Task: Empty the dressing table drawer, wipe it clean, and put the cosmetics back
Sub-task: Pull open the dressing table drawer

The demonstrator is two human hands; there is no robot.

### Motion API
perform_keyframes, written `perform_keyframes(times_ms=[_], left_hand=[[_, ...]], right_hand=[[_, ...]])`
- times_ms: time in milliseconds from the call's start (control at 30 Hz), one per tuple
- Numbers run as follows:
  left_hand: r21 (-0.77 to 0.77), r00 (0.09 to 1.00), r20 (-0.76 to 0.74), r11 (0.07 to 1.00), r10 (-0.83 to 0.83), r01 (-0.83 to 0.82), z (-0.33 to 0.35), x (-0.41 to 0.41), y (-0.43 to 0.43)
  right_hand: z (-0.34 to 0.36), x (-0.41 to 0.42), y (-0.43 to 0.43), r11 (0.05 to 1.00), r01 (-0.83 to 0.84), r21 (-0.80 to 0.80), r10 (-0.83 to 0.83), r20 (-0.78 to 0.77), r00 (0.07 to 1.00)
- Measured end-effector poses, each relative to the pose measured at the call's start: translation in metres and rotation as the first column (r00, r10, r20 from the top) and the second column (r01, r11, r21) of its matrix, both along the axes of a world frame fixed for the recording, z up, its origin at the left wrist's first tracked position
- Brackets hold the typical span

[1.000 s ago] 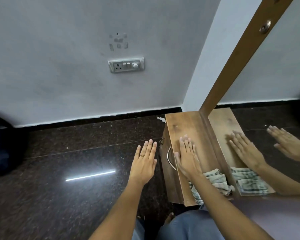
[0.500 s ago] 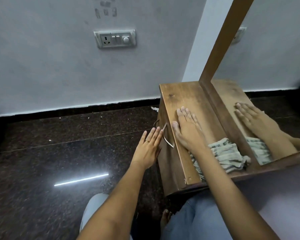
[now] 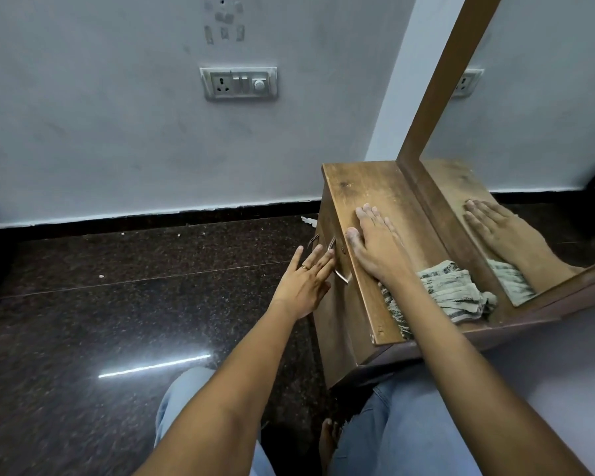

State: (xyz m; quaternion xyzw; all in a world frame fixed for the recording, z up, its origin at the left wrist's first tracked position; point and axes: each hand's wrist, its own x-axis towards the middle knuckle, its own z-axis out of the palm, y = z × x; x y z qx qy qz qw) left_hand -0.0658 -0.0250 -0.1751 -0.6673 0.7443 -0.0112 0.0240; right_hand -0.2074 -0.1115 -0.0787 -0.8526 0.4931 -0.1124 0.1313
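Head view: person sits on the floor at a low wooden desk (image 3: 368,187) with a mirror (image 3: 536,139) on it. Both hands are apart, neither grips anything.

The right hand (image 3: 375,247) lies flat on the desk top, palm down, fingers straight and together. A striped cloth (image 3: 450,292) lies bunched on the desk just behind that wrist, partly under the forearm. The mirror stands just right of the hand and reflects both hand and cloth.

The left hand (image 3: 306,276) is lower, left of the right hand. Its fingers are stretched out, and the tips touch the metal handle (image 3: 340,273) without curling round it. The handle sits on the drawer front (image 3: 344,310), below the desk edge under the right hand. The drawer looks shut.

A switch plate (image 3: 238,83) is on the wall beyond the hands. Dark polished floor (image 3: 117,304) lies left of the left arm. Jeans (image 3: 409,434) and a bare foot (image 3: 328,441) show below the arms.
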Motion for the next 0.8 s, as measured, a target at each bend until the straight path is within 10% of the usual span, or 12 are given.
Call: perform_keyframes(times_ms=[600,800], left_hand=[[-0.034,0.953,-0.237,0.979,0.186,-0.2,-0.01,0.038,0.048],[0.31,0.433,-0.746,0.839,0.505,-0.447,0.027,0.025,0.056]], right_hand=[[0.0,0.0,-0.001,1.0,-0.012,-0.006,0.013,0.033,0.999],[0.001,0.001,-0.001,1.0,-0.005,-0.013,0.005,0.04,0.999]])
